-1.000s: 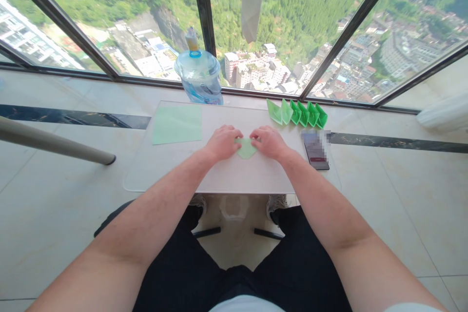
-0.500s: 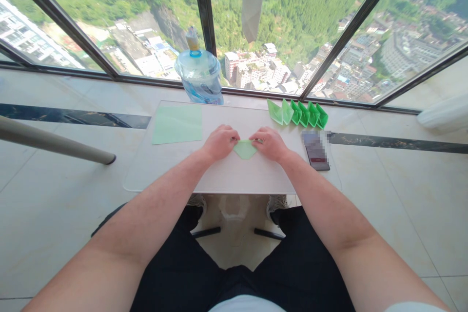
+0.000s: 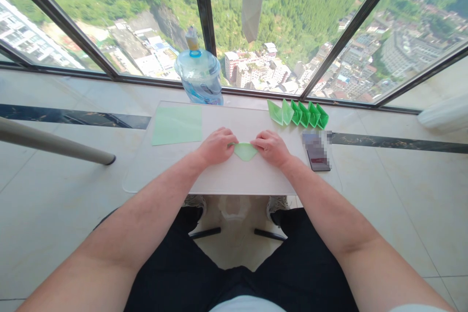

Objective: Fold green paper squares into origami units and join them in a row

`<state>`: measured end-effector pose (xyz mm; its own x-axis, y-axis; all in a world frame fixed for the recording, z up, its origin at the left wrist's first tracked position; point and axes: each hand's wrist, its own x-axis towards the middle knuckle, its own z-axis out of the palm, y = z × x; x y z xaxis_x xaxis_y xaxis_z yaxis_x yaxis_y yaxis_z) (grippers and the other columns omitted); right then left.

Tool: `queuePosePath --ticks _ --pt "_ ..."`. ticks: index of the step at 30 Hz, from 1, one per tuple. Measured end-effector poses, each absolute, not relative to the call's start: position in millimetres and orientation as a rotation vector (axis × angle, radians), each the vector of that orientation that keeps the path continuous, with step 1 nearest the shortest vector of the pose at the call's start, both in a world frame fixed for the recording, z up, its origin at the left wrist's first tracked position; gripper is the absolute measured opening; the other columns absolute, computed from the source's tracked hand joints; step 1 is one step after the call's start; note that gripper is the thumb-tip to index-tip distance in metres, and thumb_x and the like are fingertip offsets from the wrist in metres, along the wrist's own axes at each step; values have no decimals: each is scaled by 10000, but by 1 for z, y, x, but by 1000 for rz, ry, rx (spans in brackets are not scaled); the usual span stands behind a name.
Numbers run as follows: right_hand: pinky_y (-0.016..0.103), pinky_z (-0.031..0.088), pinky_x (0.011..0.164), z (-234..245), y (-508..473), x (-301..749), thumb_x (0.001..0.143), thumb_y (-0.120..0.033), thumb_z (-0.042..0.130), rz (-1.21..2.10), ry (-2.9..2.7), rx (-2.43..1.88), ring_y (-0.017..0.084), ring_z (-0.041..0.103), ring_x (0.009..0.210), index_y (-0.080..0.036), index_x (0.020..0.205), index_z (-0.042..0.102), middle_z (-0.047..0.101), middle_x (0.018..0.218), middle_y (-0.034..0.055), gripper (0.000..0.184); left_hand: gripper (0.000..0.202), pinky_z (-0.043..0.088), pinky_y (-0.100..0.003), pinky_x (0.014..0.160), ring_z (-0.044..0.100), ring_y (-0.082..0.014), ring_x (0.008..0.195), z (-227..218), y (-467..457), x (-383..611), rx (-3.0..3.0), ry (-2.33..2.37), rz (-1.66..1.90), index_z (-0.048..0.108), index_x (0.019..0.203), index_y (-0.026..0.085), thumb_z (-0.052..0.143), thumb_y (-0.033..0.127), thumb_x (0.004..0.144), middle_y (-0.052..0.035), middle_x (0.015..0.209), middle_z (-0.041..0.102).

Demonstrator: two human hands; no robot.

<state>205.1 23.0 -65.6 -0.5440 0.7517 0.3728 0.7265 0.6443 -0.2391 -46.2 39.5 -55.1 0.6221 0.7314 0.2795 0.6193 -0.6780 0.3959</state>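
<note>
A small folded piece of light green paper (image 3: 245, 151) lies at the middle of the white table, its point toward me and a straight folded edge along the top. My left hand (image 3: 218, 146) pinches its left corner between thumb and fingers. At the opposite corner, my right hand (image 3: 272, 147) has its fingers closed on the paper. Flat green paper sheets (image 3: 177, 125) rest at the table's back left. Along the back right edge stands a row of several folded green paper boats (image 3: 300, 113), the leftmost ones paler.
A phone (image 3: 316, 152), partly blurred out, lies on the right of the white table (image 3: 234, 179). Behind the table stands a large clear water bottle (image 3: 200, 75) by the window. A grey pole (image 3: 58, 141) slants in from the left. My legs are under the table's near edge.
Both hands have shifted slightly toward me with the folded paper. Its top edge now looks straighter, and the fingers have moved outward to its corners.
</note>
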Motion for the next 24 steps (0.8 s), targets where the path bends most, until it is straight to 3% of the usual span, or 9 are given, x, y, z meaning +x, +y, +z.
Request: queuePosePath --ticks 5,11,24 --pt "330 405 831 -67 23 206 940 -168 592 46 -2425 -1134 190 557 878 -276 1026 778 712 954 49 232 334 482 -389 905 582 -229 950 -52 33 -49 2671 1080 562 716 1188 227 596 251 878 -79 1000 665" --pt "337 413 845 -68 23 207 946 -183 586 39 -2444 -1121 196 561 886 -270 1031 779 728 965 51 228 271 476 -382 877 573 -223 948 -51 29 -46 2763 1076 527 762 1092 236 531 282 958 -79 1024 693" --pt "339 426 857 -68 21 205 947 -183 578 76 -2412 -1172 200 567 891 -274 1066 767 728 982 55 242 267 464 -368 824 573 -220 942 -55 26 -46 2815 1086 517 757 1079 246 516 263 965 -82 1026 695"
